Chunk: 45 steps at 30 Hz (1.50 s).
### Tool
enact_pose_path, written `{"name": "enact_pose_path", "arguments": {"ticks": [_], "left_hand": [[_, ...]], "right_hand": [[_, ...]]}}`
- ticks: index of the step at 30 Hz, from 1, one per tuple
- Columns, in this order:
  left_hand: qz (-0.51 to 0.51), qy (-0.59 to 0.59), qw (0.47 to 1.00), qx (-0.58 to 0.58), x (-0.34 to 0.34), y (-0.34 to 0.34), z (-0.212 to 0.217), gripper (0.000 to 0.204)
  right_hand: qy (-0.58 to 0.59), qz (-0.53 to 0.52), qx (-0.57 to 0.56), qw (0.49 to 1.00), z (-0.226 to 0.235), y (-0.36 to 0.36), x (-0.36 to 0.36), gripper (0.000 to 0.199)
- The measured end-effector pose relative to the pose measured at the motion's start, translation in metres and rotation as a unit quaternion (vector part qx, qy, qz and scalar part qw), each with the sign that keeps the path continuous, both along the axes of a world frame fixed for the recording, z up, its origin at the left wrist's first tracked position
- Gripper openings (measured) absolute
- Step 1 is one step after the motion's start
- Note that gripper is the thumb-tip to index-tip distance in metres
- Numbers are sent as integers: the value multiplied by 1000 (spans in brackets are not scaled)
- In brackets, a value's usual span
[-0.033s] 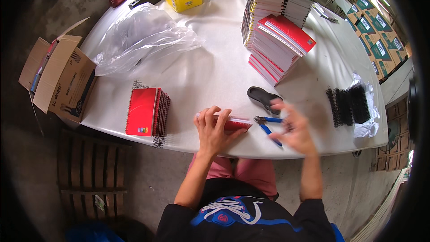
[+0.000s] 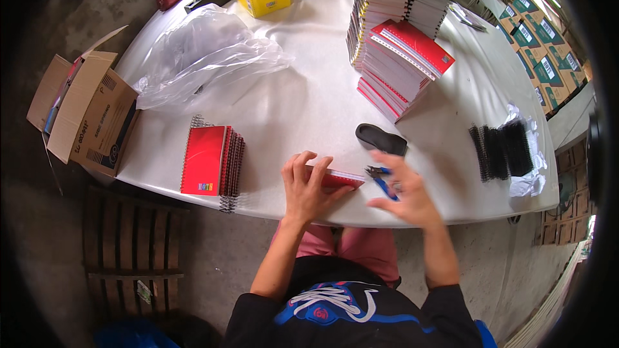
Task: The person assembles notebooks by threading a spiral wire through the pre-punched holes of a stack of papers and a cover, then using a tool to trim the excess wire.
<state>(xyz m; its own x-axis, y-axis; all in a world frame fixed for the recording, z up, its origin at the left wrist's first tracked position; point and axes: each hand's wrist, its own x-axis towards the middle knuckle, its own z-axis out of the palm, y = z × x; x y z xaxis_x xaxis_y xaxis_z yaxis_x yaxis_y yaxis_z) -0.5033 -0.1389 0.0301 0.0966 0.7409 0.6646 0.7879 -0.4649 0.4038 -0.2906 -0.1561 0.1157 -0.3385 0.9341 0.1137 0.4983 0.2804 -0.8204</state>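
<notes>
Nearest the person, at the front edge of the white bench [image 2: 309, 103], the left hand [image 2: 308, 188] lies flat with fingers spread on a red notebook [image 2: 338, 179], while the right hand [image 2: 405, 194], blurred, is loosely curled around blue-handled pliers [image 2: 382, 180] just beside it. The notebook sits close to the edge, so a push could likely tip it off. Farther back, the leaning notebook stack [image 2: 403, 67] might slide if the bench is jolted.
</notes>
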Motion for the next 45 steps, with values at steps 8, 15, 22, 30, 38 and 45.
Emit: {"name": "enact_pose_path", "arguments": {"ticks": [8, 15, 22, 30, 38, 45], "left_hand": [[-151, -224, 953, -141, -38, -2, 5, 112], [-33, -163, 985, -48, -11, -17, -16, 94], [8, 71, 996, -45, 20, -15, 2, 61], [69, 44, 996, 41, 34, -8, -3, 50], [81, 55, 995, 23, 28, -5, 0, 50], [83, 61, 994, -26, 24, -7, 5, 55]], "right_hand": [[-12, 12, 52, 999, -32, 13, -39, 48], [-57, 5, 118, 991, -42, 5, -44, 44], [14, 9, 37, 999, -27, 0, -22, 42], [39, -105, 60, 992, -24, 3, 0, 20], [70, 29, -27, 997, -29, 11, 0, 21], [-19, 16, -84, 996, -6, 13, -12, 43]]}}
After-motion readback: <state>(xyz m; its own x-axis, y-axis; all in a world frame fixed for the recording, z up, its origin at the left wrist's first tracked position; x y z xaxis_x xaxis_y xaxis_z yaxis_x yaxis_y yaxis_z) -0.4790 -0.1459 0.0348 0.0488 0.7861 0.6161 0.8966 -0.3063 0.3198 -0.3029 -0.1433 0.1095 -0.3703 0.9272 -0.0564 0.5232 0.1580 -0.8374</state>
